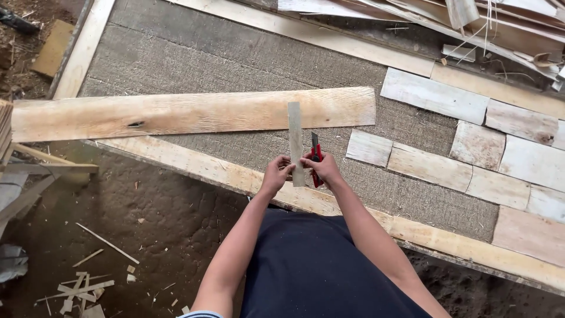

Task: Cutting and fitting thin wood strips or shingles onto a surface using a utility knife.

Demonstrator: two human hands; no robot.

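Note:
My left hand (275,174) grips the lower end of a thin grey wood strip (295,136) that stands upright in front of me. My right hand (323,169) touches the same strip and holds a red utility knife (315,154) with its blade pointing up beside the strip. Both hands hover above a pale wooden frame rail (206,166). Behind the strip lies a long light plank (188,112) with a dark knot, flat across a grey woven panel (235,59).
Several whitish wood tiles (471,153) are laid in rows on the right of the panel. Loose laths and veneer scraps (506,23) pile at the top right. Wood offcuts (82,288) litter the dirt floor at lower left.

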